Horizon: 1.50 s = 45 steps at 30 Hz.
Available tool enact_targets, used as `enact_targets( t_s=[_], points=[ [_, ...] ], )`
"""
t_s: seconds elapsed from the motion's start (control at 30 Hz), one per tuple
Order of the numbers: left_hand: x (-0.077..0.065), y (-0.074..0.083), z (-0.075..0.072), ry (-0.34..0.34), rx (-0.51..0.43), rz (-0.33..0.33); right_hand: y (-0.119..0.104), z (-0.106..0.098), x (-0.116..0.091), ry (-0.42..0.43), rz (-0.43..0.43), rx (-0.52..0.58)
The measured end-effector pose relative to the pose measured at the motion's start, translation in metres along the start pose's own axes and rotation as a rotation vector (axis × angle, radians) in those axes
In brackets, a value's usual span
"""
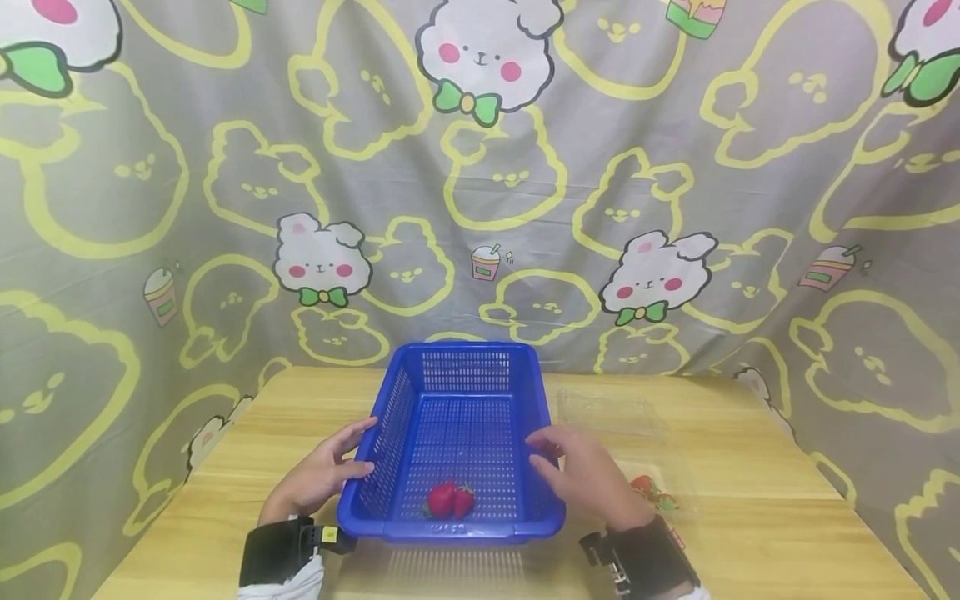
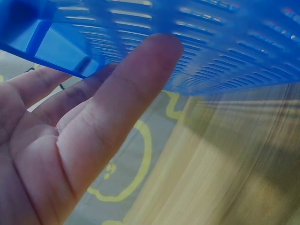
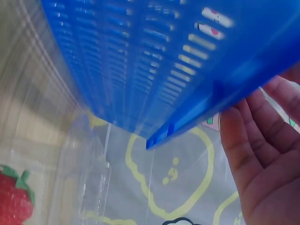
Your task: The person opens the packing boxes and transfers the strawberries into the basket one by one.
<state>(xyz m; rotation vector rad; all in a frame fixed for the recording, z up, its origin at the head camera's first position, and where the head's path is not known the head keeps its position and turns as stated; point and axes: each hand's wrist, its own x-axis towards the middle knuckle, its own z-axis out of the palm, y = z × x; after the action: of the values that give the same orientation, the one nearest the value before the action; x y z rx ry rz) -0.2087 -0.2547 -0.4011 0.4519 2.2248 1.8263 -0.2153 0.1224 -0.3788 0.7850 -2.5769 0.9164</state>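
Blue basket (image 1: 457, 433) sits centre-low in the head view, on the wooden worktop (image 1: 750, 517). Two strawberries (image 1: 450, 501) lie inside it near the front wall, touching each other.

Left hand (image 1: 322, 479) is at the basket's left rim, fingers straight and spread, fingertips against the rim and outer wall. Not curled round anything. The left wrist view agrees: straight fingers (image 2: 117, 108) lie up against the slotted blue wall.

Right hand (image 1: 585, 475) is at the right rim, fingers relaxed and mostly extended, resting on the edge. In the right wrist view the palm lies just beside the rim; contact looks likely, but motion blur makes it hard to confirm.

A clear plastic box (image 1: 630, 442) lies right of the basket, partly behind the right hand, with more strawberries (image 1: 652, 493) in it. A cartoon-rabbit curtain (image 1: 480, 167) fills the upper frame.
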Motion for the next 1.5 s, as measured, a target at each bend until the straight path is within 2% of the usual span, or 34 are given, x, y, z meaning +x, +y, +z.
enact_targets(
  t_s=[0.33,0.8,1.1,1.5],
  points=[
    [0.000,-0.001,0.000,-0.007,-0.010,0.000,0.018,-0.008,-0.002,0.013,0.101,0.036],
    [0.000,0.001,-0.001,0.007,0.009,-0.011,0.041,-0.020,-0.002,0.015,0.118,0.019],
    [0.000,0.000,-0.002,-0.005,0.000,-0.010,0.052,-0.025,-0.006,-0.034,0.158,0.016],
    [0.001,-0.002,-0.003,-0.008,-0.010,-0.005,0.067,-0.032,-0.012,-0.166,0.261,-0.028]
  ],
)
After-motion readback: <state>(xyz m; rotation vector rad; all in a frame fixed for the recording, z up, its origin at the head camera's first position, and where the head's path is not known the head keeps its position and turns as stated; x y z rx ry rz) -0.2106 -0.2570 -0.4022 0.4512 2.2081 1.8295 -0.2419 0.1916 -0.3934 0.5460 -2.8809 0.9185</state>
